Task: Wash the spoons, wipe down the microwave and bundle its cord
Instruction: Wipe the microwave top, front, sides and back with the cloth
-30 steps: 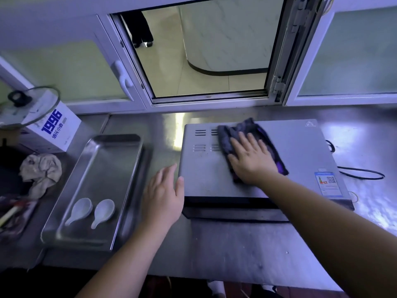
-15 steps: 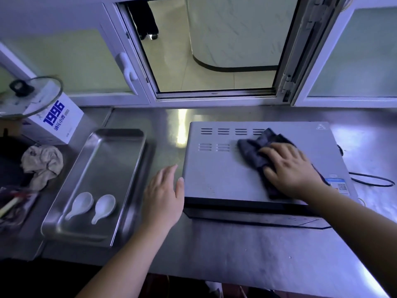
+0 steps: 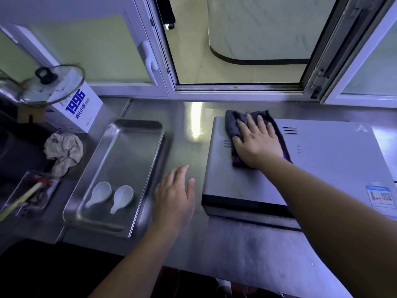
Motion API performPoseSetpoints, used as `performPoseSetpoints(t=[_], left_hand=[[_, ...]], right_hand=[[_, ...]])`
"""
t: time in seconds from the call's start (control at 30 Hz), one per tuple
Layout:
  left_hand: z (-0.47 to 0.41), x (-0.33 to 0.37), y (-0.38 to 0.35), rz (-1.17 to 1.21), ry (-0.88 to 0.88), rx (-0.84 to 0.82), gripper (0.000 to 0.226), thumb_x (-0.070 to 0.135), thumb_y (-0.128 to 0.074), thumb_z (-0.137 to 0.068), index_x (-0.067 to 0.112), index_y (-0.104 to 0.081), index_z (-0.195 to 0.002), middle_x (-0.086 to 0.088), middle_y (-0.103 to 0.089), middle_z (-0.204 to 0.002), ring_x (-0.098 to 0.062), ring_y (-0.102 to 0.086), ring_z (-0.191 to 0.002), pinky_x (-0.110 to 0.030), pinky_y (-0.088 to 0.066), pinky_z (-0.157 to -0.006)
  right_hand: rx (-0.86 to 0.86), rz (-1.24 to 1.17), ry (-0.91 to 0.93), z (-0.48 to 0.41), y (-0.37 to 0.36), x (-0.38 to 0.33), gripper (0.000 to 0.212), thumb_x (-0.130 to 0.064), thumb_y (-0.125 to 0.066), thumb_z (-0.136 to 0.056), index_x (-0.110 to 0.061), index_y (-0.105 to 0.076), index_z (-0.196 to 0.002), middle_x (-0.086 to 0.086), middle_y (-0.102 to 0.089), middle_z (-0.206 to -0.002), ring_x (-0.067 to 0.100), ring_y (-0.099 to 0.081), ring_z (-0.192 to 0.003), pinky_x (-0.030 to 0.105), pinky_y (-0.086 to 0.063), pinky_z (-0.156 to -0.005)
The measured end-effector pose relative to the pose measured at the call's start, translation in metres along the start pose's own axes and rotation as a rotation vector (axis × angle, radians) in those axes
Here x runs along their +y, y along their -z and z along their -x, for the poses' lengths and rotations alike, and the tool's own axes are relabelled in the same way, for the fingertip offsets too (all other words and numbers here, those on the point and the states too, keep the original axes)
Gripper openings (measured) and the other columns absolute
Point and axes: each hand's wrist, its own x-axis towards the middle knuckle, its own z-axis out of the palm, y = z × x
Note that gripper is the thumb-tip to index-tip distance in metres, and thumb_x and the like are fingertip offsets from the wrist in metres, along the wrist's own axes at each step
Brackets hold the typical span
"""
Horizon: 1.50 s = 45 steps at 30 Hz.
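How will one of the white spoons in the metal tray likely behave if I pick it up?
The white spoons look like glazed ceramic, so probably stiff and breakable if dropped. Their glossy surface may be slippery. On the smooth metal tray one would likely slide rather than roll.

Stainless-steel desk (image 3: pixel 236 250), brushed, one bright glare patch (image 3: pixel 196 123) near rear edge. White-framed window (image 3: pixel 164 67) behind: frosted panes (image 3: pixel 86 50) either side, centre opening onto pale tiled floor (image 3: pixel 193 61) and curved marble-look wall (image 3: pixel 268 24), dark base.

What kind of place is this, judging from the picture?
Probably a canteen or restaurant kitchen: a long stainless-steel counter, a steel tray holding two white spoons, and a hatch window above the counter.
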Motion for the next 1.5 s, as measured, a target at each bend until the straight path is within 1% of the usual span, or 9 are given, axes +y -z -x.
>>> performPoseSetpoints(t=[0.2, 0.33, 0.5, 0.67, 0.77, 0.87, 1.03, 1.2, 1.5], left_hand=[[-0.007, 0.002, 0.0, 0.017, -0.058, 0.047, 0.052, 0.041, -0.036, -0.102, 0.016, -0.055, -0.143, -0.004, -0.064, -0.137, -0.029, -0.06, -0.123, -0.045, -0.051, -0.097], [-0.011, 0.001, 0.002, 0.022, -0.08, 0.066, 0.051, 0.041, -0.034, -0.104, 0.017, -0.054, -0.144, -0.004, -0.063, -0.138, -0.029, -0.06, -0.123, -0.044, -0.05, -0.1], [-0.014, 0.004, -0.004, 0.044, -0.103, 0.059, 0.052, 0.042, -0.033, -0.105, 0.017, -0.052, -0.146, -0.006, -0.062, -0.14, -0.029, -0.059, -0.126, -0.043, -0.048, -0.103], [-0.014, 0.008, -0.005, 0.067, -0.115, 0.044, 0.055, 0.044, -0.031, -0.104, 0.019, -0.05, -0.149, -0.004, -0.06, -0.145, -0.026, -0.057, -0.131, -0.043, -0.048, -0.106], [-0.015, 0.003, -0.007, 0.064, -0.116, 0.04, 0.055, 0.043, -0.03, -0.105, 0.018, -0.05, -0.149, -0.004, -0.06, -0.144, -0.026, -0.056, -0.131, -0.043, -0.047, -0.107], [-0.01, -0.002, -0.01, 0.049, -0.101, 0.017, 0.055, 0.044, -0.029, -0.104, 0.019, -0.051, -0.148, -0.004, -0.061, -0.144, -0.027, -0.057, -0.13, -0.043, -0.047, -0.106], [-0.002, -0.014, -0.012, 0.063, -0.073, 0.024, 0.056, 0.044, -0.03, -0.104, 0.015, -0.055, -0.145, -0.008, -0.064, -0.139, -0.03, -0.06, -0.126, -0.043, -0.047, -0.102], [-0.002, -0.015, -0.003, 0.174, 0.006, 0.076, 0.07, 0.054, -0.014, -0.105, 0.016, -0.046, -0.154, -0.006, -0.054, -0.153, -0.028, -0.051, -0.137, -0.044, -0.042, -0.11], [0.0, -0.001, -0.001, 0.177, 0.004, 0.055, 0.064, 0.048, -0.019, -0.104, 0.018, -0.045, -0.155, -0.007, -0.055, -0.15, -0.028, -0.053, -0.135, -0.043, -0.043, -0.109]], right_hand=[[-0.073, 0.086, 0.46, 0.045, -0.012, -0.044, 0.06, -0.054, -0.023, -0.1, -0.039, -0.024, -0.158, -0.012, -0.01, -0.17, 0.017, -0.001, -0.158, 0.042, 0.0, -0.127], [-0.116, 0.1, 0.573, 0.09, -0.019, -0.033, 0.06, -0.054, -0.021, -0.102, -0.039, -0.021, -0.16, -0.014, -0.006, -0.169, 0.015, 0.003, -0.157, 0.041, 0.002, -0.127], [-0.091, 0.158, 0.517, 0.135, -0.018, 0.028, 0.058, -0.052, -0.027, -0.103, -0.036, -0.028, -0.159, -0.012, -0.009, -0.169, 0.016, -0.002, -0.157, 0.04, -0.003, -0.124], [-0.063, 0.158, 0.218, 0.146, -0.003, 0.086, 0.066, -0.058, -0.012, -0.095, -0.041, -0.02, -0.159, -0.017, -0.003, -0.169, 0.01, 0.007, -0.156, 0.038, -0.004, -0.127], [-0.013, 0.078, 0.028, 0.133, -0.004, 0.075, 0.072, -0.062, -0.003, -0.091, -0.043, -0.014, -0.16, -0.021, 0.006, -0.168, 0.009, 0.01, -0.156, 0.037, 0.002, -0.127], [0.017, -0.006, -0.108, 0.113, -0.012, 0.035, 0.068, -0.061, -0.013, -0.097, -0.039, -0.011, -0.161, -0.016, 0.006, -0.17, 0.016, 0.009, -0.157, 0.042, 0.003, -0.126], [0.021, -0.011, 0.123, 0.106, -0.029, -0.056, 0.066, -0.058, -0.021, -0.098, -0.035, -0.02, -0.16, -0.009, -0.002, -0.171, 0.021, 0.004, -0.158, 0.046, 0.003, -0.126], [-0.065, 0.012, 0.401, 0.099, -0.039, -0.091, 0.06, -0.053, -0.021, -0.102, -0.036, -0.025, -0.159, -0.012, -0.011, -0.17, 0.016, 0.007, -0.157, 0.044, 0.007, -0.126], [-0.022, 0.021, 0.363, 0.032, -0.02, -0.064, 0.058, -0.054, -0.028, -0.101, -0.039, -0.029, -0.157, -0.014, -0.019, -0.168, 0.011, -0.003, -0.157, 0.039, 0.001, -0.127]])
